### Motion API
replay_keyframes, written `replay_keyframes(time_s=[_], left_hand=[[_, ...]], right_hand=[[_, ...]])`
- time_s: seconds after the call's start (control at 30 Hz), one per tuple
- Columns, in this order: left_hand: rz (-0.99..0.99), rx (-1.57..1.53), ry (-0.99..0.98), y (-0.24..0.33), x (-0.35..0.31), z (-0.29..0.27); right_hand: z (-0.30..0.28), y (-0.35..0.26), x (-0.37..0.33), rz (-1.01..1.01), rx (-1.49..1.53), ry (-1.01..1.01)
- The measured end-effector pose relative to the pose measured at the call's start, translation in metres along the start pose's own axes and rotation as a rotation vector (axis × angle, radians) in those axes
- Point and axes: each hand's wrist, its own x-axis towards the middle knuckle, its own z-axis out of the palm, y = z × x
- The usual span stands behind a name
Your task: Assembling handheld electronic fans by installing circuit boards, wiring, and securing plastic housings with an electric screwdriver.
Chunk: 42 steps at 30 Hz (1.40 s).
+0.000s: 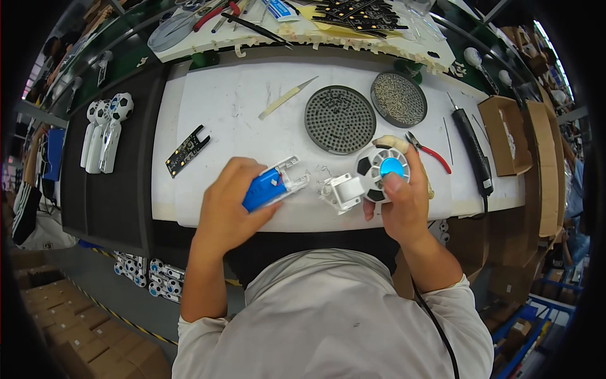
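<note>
My left hand [230,205] is closed around a white plastic handle shell with a blue cylinder [264,188] in it, probably a battery. In my right hand [407,208] is a round fan head [372,169], patterned black and white like a football with a blue centre. A white square bracket [344,191] sticks out from its left side, facing the handle shell across a small gap. Thin wires lie between the two parts. One fingertip of my right hand has a pale cover. On the white work surface [221,114], a black circuit board [187,151] lies to the left.
Two round dishes, one with dark screws [340,119] and one with silver screws [398,98], stand beyond my hands. Red-handled cutters [432,158], an electric screwdriver [473,151] and a cardboard box [506,136] are at right. Finished football fans [107,132] rest on a black mat at left.
</note>
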Motion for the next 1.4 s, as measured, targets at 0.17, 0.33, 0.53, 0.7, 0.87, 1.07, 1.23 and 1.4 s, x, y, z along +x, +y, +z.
replay_keyframes(time_s=[0.17, 0.33, 0.53, 0.7, 0.87, 1.07, 1.23, 1.4], left_hand=[[0.055, 0.218, -0.016, -0.006, 0.007, -0.01], [0.242, 0.334, 0.153, 0.023, 0.011, -0.006], [0.35, -0.059, 0.137, 0.036, -0.003, 0.018], [0.1, 0.042, 0.283, 0.009, 0.022, -0.017], [0.176, 0.036, 0.012, -0.007, 0.041, -0.015], [0.313, 0.292, -0.088, -0.014, 0.035, -0.007], [0.313, 0.402, -0.063, -0.017, 0.033, -0.005], [0.306, 0.455, -0.067, -0.013, 0.031, -0.004]], right_hand=[[-0.01, 0.005, -0.001, -0.004, -0.047, 0.037], [-0.008, 0.006, -0.006, 0.001, -0.041, 0.018], [0.002, 0.002, -0.015, -0.002, -0.104, -0.052], [-0.008, 0.003, -0.014, -0.024, -0.125, 0.011], [-0.012, 0.015, -0.016, -0.018, -0.085, 0.022], [-0.016, 0.015, -0.016, -0.002, -0.079, 0.073], [-0.017, 0.014, -0.017, -0.018, -0.089, 0.07], [-0.018, 0.015, -0.019, -0.037, -0.1, 0.05]])
